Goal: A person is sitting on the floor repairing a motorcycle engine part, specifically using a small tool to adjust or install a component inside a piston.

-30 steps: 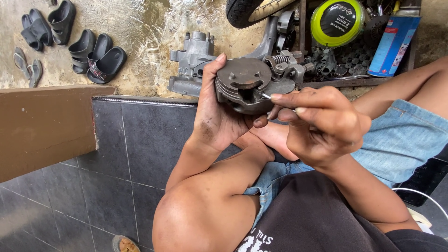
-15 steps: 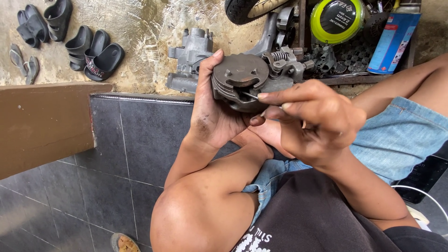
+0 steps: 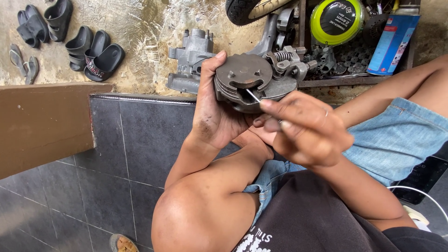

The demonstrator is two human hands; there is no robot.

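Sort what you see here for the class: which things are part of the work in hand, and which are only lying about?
In hand:
left hand
round metal part
right hand
thin metal tool

Lying about:
black sandals
grey engine casting
yellow-green spool
blue spray can
tyre

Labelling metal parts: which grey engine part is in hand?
The round grey metal piston, gripped by the left hand; the right hand pokes it with a thin metal pick. The grey cast housing lies untouched on the ground.
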